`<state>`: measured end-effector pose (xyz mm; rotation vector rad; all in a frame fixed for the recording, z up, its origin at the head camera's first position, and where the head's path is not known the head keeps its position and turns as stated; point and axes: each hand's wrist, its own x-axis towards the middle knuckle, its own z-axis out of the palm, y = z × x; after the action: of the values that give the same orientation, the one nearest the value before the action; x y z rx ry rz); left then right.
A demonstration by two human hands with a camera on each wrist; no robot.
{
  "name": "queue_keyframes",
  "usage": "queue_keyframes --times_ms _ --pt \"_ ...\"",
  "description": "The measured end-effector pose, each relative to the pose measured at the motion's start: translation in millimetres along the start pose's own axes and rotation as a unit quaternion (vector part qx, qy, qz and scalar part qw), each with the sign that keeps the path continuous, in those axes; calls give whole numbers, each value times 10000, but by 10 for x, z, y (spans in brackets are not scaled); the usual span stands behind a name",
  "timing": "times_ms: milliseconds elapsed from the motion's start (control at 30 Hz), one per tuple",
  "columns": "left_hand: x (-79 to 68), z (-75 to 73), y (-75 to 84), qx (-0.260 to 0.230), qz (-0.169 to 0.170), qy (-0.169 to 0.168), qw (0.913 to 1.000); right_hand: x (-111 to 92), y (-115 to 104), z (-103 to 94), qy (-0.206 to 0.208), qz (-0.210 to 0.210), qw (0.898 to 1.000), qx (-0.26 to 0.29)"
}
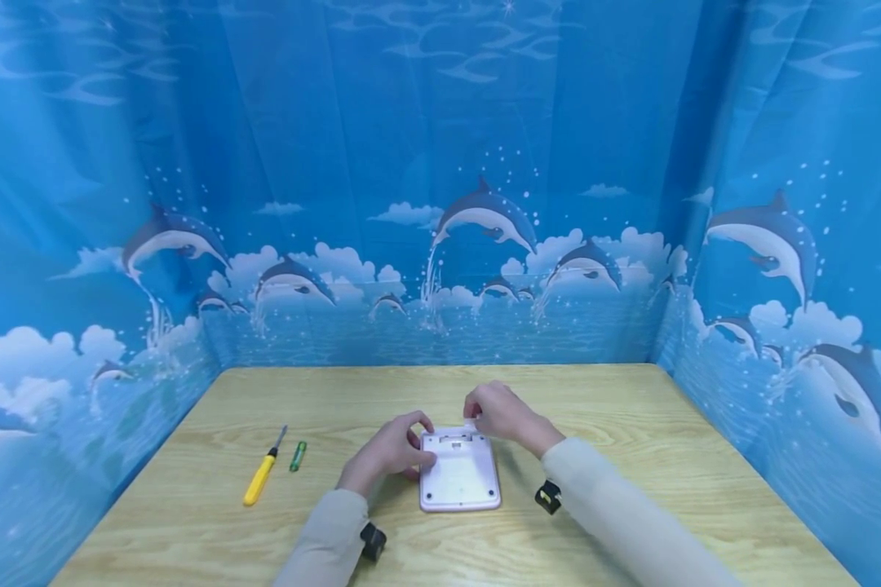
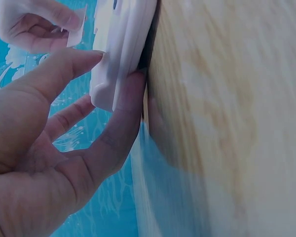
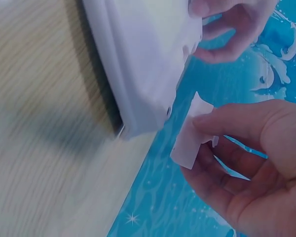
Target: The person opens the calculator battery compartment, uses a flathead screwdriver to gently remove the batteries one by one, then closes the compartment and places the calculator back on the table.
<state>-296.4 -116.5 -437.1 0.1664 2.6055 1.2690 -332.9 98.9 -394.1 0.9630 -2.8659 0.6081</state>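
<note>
A flat white device (image 1: 458,481), which looks like a calculator turned face down, lies on the table with its open battery compartment (image 1: 455,441) at the far end. My left hand (image 1: 391,448) grips its left edge; the left wrist view shows the thumb on the back face and a finger under the rim. Just off the far right corner, my right hand (image 1: 505,410) pinches a small white battery cover (image 3: 188,143) between thumb and fingers. In the right wrist view the cover is apart from the device. Any contents of the compartment are too small to make out.
To the left on the wooden table (image 1: 595,408) lie a yellow-handled screwdriver (image 1: 261,477), its shaft pointing away, and a green battery (image 1: 298,456) beside it. A blue curtain (image 1: 440,122) printed with dolphins stands around the table's back and sides.
</note>
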Motion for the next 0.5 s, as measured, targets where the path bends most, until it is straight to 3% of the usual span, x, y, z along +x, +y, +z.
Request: queue_keyframes --times_ms 500 --pt "7 -3 -27 -91 119 -59 9999 155 -165 203 -152 -234 9994 -181"
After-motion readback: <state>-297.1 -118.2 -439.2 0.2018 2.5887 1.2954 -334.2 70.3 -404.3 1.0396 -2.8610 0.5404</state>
